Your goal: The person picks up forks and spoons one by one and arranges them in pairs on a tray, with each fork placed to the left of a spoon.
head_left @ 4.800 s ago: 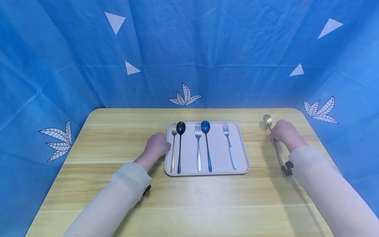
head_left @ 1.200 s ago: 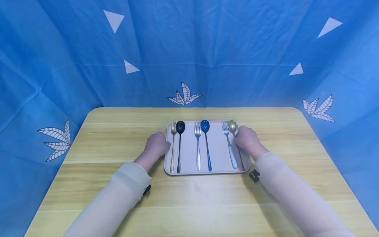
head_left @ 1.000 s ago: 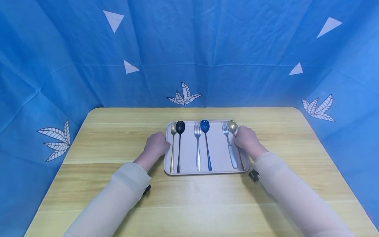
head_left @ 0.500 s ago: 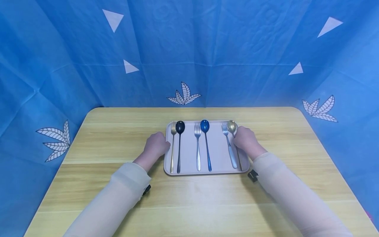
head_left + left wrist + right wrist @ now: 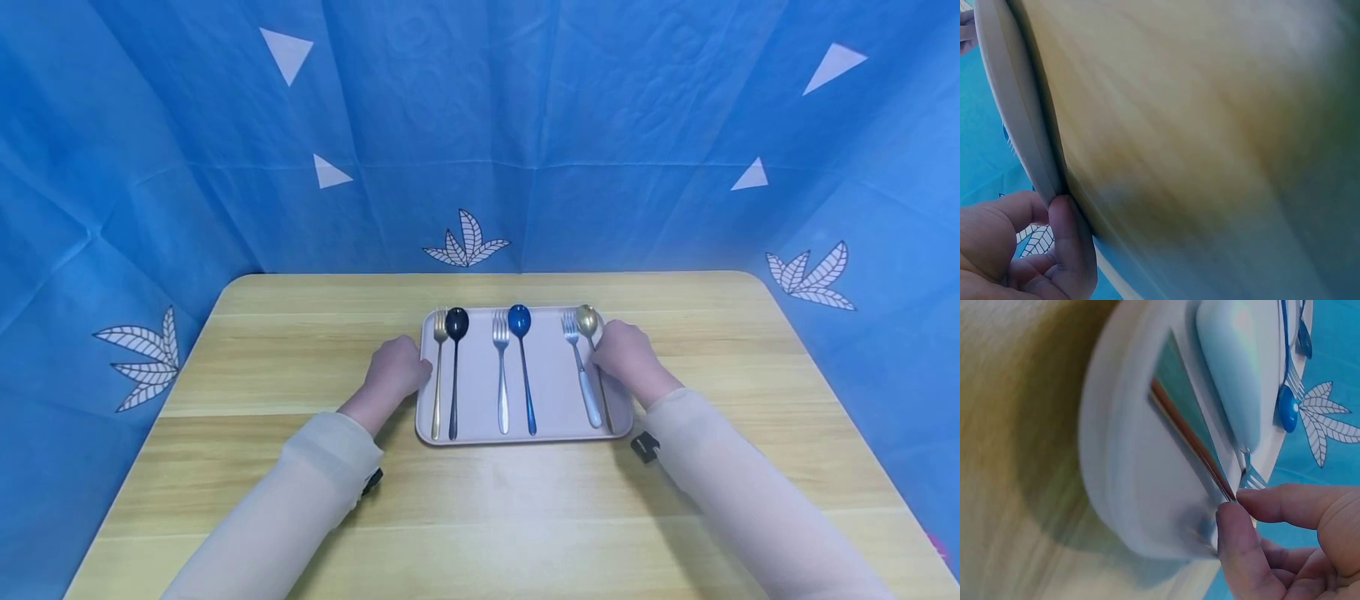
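Observation:
A pale pinkish tray lies on the wooden table. My left hand pinches its left rim between thumb and finger, as the left wrist view shows. At the tray's right end, my right hand pinches the thin handle of a gold spoon between thumb and fingertip. That spoon lies close beside a fork with a light blue handle. Further left on the tray are a blue spoon, a silver fork, a black spoon and a gold fork, all with bowls or tines pointing away.
The light wood table extends around the tray on all sides. Behind it hangs a blue cloth with white triangles and leaf prints. A black device sits at the right wrist.
Since the earliest frame, my right hand has brought the gold spoon leftward from beyond the tray onto its right end. Lately the handle's end has shifted slightly left. My left hand stays put.

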